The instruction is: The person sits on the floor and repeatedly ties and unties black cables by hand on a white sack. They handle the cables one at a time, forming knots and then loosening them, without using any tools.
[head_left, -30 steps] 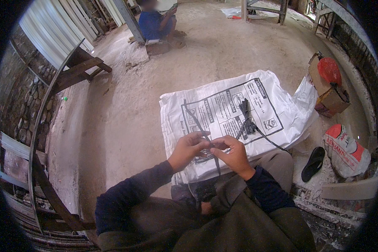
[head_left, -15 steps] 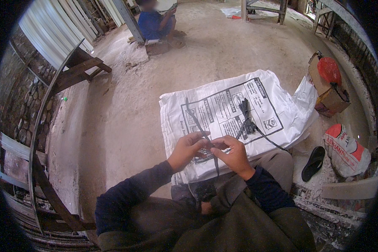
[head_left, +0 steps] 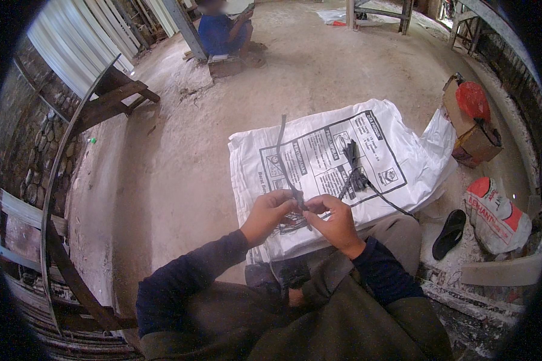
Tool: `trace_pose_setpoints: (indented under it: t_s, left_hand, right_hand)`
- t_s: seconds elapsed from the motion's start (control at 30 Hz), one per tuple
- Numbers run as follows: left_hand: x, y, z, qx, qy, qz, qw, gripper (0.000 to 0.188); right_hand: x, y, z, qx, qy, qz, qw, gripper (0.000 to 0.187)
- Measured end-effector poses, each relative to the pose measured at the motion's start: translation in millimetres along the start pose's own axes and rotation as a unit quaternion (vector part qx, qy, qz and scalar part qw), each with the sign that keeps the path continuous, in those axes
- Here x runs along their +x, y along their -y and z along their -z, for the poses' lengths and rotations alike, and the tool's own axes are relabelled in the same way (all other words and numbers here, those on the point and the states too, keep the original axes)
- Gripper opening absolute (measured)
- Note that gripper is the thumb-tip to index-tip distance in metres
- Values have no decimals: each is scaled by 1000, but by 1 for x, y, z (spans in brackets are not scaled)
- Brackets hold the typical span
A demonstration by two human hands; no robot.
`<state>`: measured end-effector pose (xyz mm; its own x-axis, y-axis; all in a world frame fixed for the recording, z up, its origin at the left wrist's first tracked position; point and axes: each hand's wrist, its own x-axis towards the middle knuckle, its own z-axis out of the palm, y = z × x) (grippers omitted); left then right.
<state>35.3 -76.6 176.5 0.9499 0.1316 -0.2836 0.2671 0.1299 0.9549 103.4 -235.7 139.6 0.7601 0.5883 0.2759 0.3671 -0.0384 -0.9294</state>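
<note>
Over a white printed sack laid flat before my knees, both hands meet at the fingertips. My left hand pinches a thin black strip, whose free end rises away from me above the sack. My right hand grips the same strip just beside the left fingers. Where the two hands meet, the strip looks folded or knotted, but the fingers partly hide it. To the right of the hands, a tied bundle of black strips rests on the sack, with one long strand trailing toward my right knee.
A black sandal and a red-and-white bag lie at right. Behind them stands a cardboard box with a red bundle. A wooden stand is at left. Farther off, a person in blue sits by a post.
The strip's far end has swung up and slightly right, now reaching past the sack's far edge. Its short tail below my fingers no longer shows. My hands have barely moved.
</note>
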Motion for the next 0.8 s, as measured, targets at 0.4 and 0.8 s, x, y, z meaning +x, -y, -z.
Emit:
trace_pose_setpoints:
  t_s: [0.4,0.8]
  left_hand:
    - [1,4,6,-53,8,14,998,15]
    - [2,7,4,-22,-7,15,1000,14]
  right_hand:
    - [1,-4,0,68,22,-28,997,16]
    - [0,1,0,-14,-4,2,1000,16]
